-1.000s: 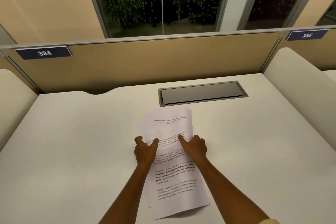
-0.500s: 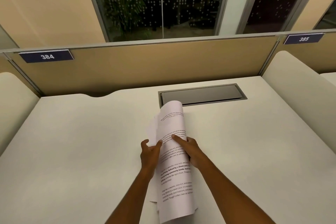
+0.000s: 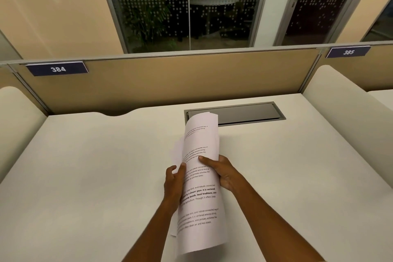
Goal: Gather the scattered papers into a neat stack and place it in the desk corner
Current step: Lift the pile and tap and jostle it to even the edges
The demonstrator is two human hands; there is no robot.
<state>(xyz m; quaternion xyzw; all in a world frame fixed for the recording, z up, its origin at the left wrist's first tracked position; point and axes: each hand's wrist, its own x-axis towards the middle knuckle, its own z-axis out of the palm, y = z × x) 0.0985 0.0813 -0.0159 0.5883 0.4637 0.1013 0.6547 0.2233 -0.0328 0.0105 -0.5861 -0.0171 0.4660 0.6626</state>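
Observation:
A bundle of white printed papers [image 3: 200, 178] is lifted off the white desk [image 3: 85, 166] and bowed into a curve, its long side running away from me. My left hand [image 3: 173, 183] grips its left edge, thumb on the printed face. My right hand [image 3: 223, 171] holds the right edge, thumb on top and fingers hidden beneath. The sheets' edges are uneven at the far end and at the near left.
A grey cable hatch [image 3: 236, 114] is set into the desk behind the papers. A tan partition [image 3: 170, 83] with labels 384 [image 3: 57, 68] and 385 [image 3: 348, 51] closes the back. Cream side dividers [image 3: 340, 117] stand left and right.
The papers lay flat and spread on the desk under both hands a second ago. Both hands have since closed on them and raised them into a curved bundle.

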